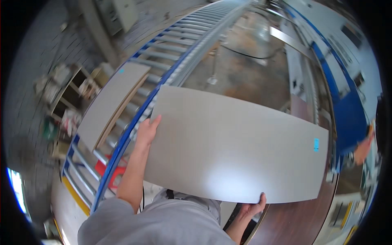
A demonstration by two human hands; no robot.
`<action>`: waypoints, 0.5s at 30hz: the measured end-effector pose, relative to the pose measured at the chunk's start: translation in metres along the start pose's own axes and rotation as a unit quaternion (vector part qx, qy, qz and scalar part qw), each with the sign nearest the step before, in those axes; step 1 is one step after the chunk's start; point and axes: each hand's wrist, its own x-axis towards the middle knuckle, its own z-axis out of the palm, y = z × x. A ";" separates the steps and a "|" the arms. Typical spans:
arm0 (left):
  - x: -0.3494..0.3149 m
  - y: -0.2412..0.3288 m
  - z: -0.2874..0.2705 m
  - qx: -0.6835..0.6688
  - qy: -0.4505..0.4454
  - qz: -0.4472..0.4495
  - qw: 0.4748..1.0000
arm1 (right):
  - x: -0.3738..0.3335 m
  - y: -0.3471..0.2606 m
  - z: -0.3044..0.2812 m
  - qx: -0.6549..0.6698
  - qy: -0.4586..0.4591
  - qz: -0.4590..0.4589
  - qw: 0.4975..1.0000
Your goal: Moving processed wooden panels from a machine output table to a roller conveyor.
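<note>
A large flat grey panel (228,143) with a small blue sticker (316,144) near its right end is held across the front of my body. My left hand (149,128) grips its left edge, thumb on top and the other fingers hidden beneath. At the near edge, toward the right, my right hand (254,208) holds the panel with the thumb up over the rim. The panel's right part lies over a dark brown tabletop (302,218); whether it touches there I cannot tell.
On the left, a roller conveyor (163,47) with blue rails carries stacked grey panels (110,102). A red stool (112,169) is beneath it. Shelves with clutter (69,96) stand farther left. At right are a blue-sided machine (351,118) and another person's hand (362,149).
</note>
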 end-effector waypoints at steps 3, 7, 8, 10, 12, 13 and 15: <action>-0.029 -0.032 -0.053 -0.056 0.082 -0.050 0.994 | -0.003 0.003 0.035 -0.035 -0.111 0.028 0.993; -0.076 -0.054 -0.107 -0.174 0.147 -0.085 0.970 | -0.018 0.023 0.096 -0.101 -0.221 0.082 0.967; -0.088 -0.064 -0.128 -0.202 0.166 -0.110 0.959 | -0.022 0.033 0.109 -0.123 -0.257 0.082 0.955; -0.105 -0.083 -0.162 -0.243 0.201 -0.136 0.939 | -0.034 0.057 0.130 -0.151 -0.306 0.089 0.936; -0.120 -0.103 -0.203 -0.247 0.244 -0.159 0.924 | -0.048 0.090 0.149 -0.133 -0.319 0.154 0.925; -0.125 -0.111 -0.220 -0.246 0.266 -0.180 0.915 | -0.053 0.109 0.158 -0.135 -0.332 0.165 0.919; -0.135 -0.122 -0.253 -0.244 0.316 -0.192 0.897 | -0.065 0.148 0.172 -0.185 -0.332 0.157 0.912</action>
